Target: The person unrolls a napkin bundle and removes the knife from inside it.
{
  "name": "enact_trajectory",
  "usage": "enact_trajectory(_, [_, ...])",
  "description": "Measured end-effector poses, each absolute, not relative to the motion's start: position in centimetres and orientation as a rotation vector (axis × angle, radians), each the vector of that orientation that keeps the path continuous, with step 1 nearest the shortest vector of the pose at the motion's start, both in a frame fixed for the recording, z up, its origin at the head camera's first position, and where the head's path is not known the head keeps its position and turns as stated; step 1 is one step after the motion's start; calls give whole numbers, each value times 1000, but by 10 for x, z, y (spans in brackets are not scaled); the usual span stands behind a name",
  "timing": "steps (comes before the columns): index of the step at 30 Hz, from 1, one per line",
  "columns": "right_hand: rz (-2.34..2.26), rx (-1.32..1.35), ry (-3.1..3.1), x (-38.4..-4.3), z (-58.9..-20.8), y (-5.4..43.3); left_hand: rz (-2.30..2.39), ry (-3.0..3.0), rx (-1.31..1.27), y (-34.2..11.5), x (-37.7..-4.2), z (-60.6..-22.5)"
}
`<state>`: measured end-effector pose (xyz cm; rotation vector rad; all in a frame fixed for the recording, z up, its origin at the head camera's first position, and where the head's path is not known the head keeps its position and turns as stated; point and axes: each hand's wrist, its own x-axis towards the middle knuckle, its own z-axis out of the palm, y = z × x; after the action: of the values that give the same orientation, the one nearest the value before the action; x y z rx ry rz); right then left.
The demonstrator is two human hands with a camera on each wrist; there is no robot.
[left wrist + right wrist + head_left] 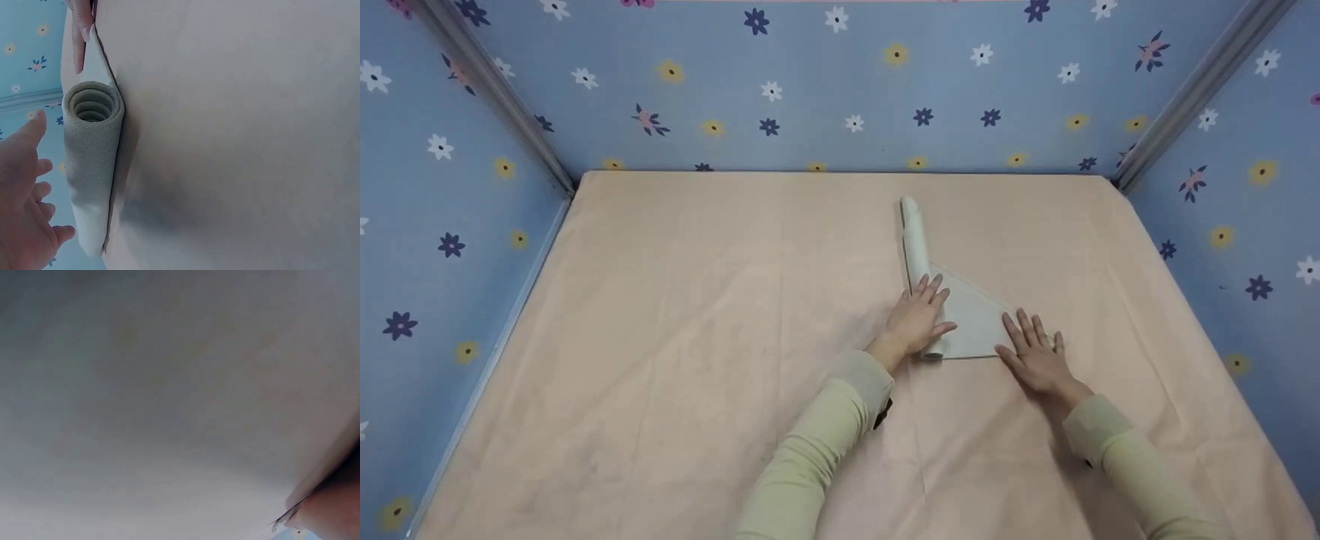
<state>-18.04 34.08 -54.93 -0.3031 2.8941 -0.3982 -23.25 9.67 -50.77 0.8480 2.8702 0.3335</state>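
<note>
A pale green towel (971, 322) lies right of the middle of the table, partly wound into a narrow tube with a flat, tapering flap on its right. My left hand (915, 319) rests over the near part of the roll (913, 232), fingers spread. The left wrist view shows the spiral end of the roll (93, 104) close up, with the left hand (25, 197) beside it. On the flap's right end my right hand (1035, 360) lies flat, covering that corner. Only a bit of the right hand (332, 512) shows in the right wrist view.
A peach cloth (697, 315) with light creases covers the table. Blue flowered panels (810, 90) stand behind it and on both sides, with grey posts (1200, 97) at the back corners.
</note>
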Motion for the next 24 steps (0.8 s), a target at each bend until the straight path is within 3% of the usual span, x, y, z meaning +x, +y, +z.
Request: enact_trajectory(24, [-441, -290, 2882, -180, -550, 341, 289, 2872, 802, 109, -231, -530])
